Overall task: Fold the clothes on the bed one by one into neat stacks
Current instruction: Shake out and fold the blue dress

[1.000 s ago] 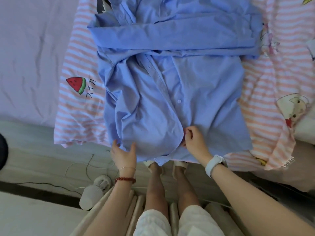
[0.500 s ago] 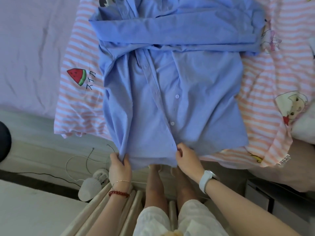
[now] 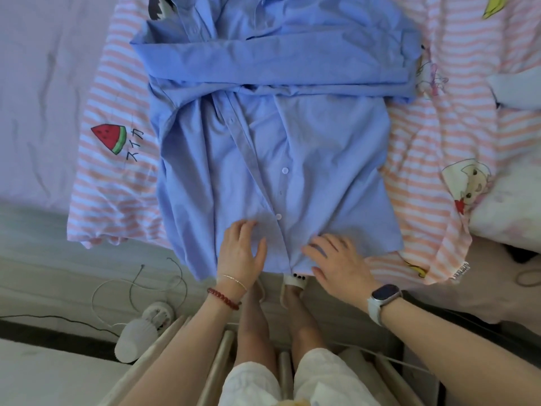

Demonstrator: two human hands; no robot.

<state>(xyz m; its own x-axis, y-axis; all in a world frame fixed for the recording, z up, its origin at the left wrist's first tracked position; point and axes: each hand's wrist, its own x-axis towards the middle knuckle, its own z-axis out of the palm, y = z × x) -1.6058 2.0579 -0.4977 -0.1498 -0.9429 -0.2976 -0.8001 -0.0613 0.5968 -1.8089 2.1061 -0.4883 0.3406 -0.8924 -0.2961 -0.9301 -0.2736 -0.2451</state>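
A light blue button-up shirt [image 3: 263, 136] lies front up on the bed, its sleeves folded across the chest in a horizontal band. Its hem hangs slightly over the bed's near edge. My left hand [image 3: 241, 250] rests flat on the lower left panel near the button placket, fingers spread. My right hand [image 3: 336, 259] lies flat on the lower right panel by the hem, fingers straight. Neither hand grips the fabric.
A pink-and-white striped blanket [image 3: 117, 177] with a watermelon print lies under the shirt, over a lilac sheet [image 3: 44, 98]. A pale cloth [image 3: 521, 92] shows at the right edge. On the floor sit a white fan [image 3: 143, 332] and cables. My legs stand against the bed.
Both hands let go of the hem they were pulling towards me and now lie flat on the lower shirt front. The shirt's bottom looks smoother and straighter.
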